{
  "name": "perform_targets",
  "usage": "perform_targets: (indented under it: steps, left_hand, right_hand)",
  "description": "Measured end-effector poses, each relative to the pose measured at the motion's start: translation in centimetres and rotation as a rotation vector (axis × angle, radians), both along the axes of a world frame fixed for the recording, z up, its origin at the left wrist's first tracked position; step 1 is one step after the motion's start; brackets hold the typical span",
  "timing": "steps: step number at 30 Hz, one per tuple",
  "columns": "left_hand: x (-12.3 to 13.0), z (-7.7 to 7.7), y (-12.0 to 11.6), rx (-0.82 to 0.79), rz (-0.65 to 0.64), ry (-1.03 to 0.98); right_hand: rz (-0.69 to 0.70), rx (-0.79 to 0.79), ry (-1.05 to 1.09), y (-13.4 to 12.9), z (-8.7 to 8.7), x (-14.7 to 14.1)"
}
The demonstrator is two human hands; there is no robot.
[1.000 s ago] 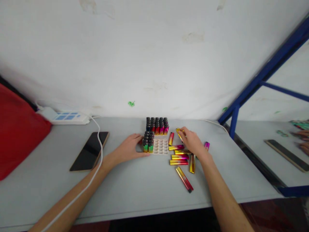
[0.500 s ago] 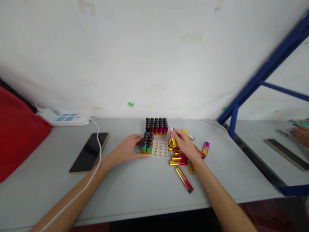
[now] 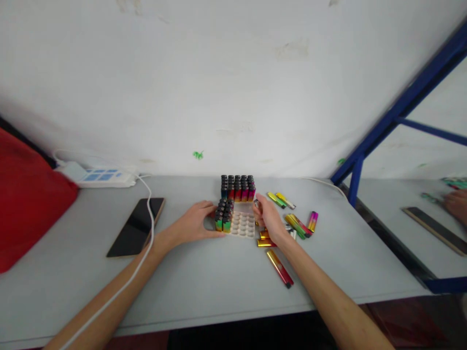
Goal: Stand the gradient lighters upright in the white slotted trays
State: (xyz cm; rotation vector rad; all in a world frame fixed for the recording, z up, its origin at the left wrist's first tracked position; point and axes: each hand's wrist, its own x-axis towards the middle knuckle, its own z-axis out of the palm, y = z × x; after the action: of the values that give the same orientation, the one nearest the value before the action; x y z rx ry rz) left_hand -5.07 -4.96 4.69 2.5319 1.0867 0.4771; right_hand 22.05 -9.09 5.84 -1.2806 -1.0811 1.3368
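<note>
A pale tray (image 3: 242, 224) with round hollows lies on the table, its left part filled with upright green lighters (image 3: 223, 216) with black tops. Around the left side of that tray my left hand (image 3: 199, 222) is curved, thumb at the near edge and fingers behind the lighters. My right hand (image 3: 268, 215) is closed just right of the tray; a small metallic lighter end shows at its fingertips, the rest hidden. Behind stands a full block of upright lighters (image 3: 238, 188). Loose red and gold lighters (image 3: 279, 268) lie under and near my right hand.
More loose lighters (image 3: 299, 226) lie to the right. A phone (image 3: 134, 227), a power strip (image 3: 105, 178) and a red bag (image 3: 32, 199) are at the left, with a white cable across my left forearm. At the right are a blue frame (image 3: 394, 114) and another person's hand (image 3: 458, 204).
My right hand has turned and moved slightly lower, its fingers curling in toward the tray. Loose lighters behind it have come into view. My left hand stays at the tray.
</note>
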Motion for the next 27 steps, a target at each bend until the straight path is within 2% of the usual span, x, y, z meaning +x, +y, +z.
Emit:
perform_targets:
  steps: [3, 10, 15, 20, 27]
  left_hand:
    - [0.0, -0.1, 0.0, 0.013, -0.009, -0.010]
    - [0.0, -0.1, 0.0, 0.009, -0.009, -0.016]
    - [-0.1, -0.2, 0.0, 0.008, 0.004, -0.004]
    - [0.0, -0.1, -0.1, 0.013, 0.012, -0.014]
    - [0.1, 0.1, -0.2, 0.013, 0.002, 0.005]
  right_hand:
    - [-0.032, 0.005, -0.038, -0.1, 0.1, -0.2]
    - [-0.014, 0.052, -0.041, 0.0, -0.2, -0.2]
    - [0.018, 0.246, -0.110, 0.0, -0.3, 0.3]
    - [0.068, 0.442, -0.301, 0.1, -0.9, 0.6]
    - [0.072, 0.498, -0.321, 0.4, -2.6, 0.4]
